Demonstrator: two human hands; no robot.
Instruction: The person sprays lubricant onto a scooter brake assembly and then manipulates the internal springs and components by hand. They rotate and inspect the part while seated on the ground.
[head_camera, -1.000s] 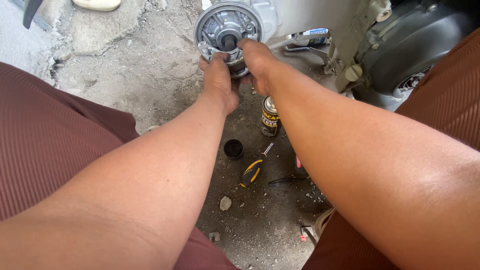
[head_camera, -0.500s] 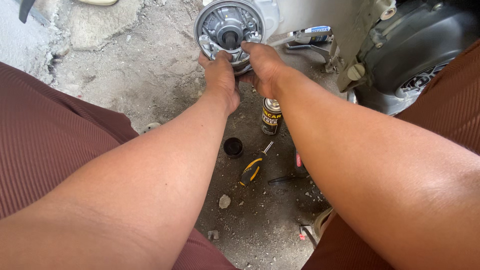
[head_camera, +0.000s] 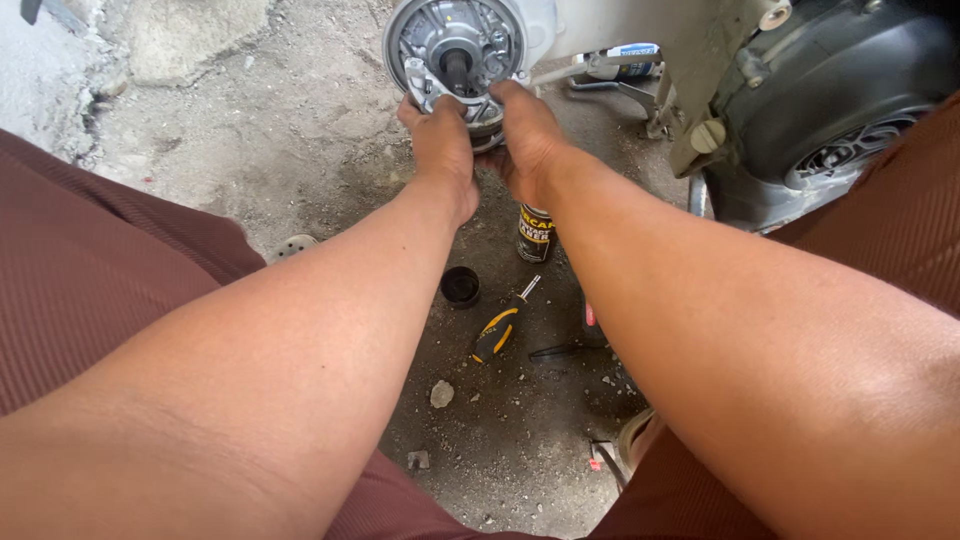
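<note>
Left hand: the left hand (head_camera: 443, 150) reaches up to the lower edge of the round grey metal brake drum assembly (head_camera: 455, 50), fingers curled onto its rim and gripping it from below.
Right hand: the right hand (head_camera: 530, 135) sits just beside the left, thumb and fingers pressed against the lower right edge of the same drum, closed on that edge.
Drum: it is mounted at the end of the pale vehicle body, facing the person, with a dark axle stub (head_camera: 458, 65) at its centre; both hands touch its underside.
Engine side: a black plastic engine cover (head_camera: 850, 90) bulges to the right of the drum, well apart from the hands.
Floor: rough, oil-stained concrete floor (head_camera: 250, 130).
Below the hands: a black-and-yellow spray can (head_camera: 536, 234) stands upright under the right wrist; a small black round cap (head_camera: 460, 286) lies near it to the left; a screwdriver with a yellow-and-black handle (head_camera: 500, 328) lies tilted between them, a little nearer the person.
Legs: maroon ribbed trousers (head_camera: 110, 280) frame both sides of the view.
</note>
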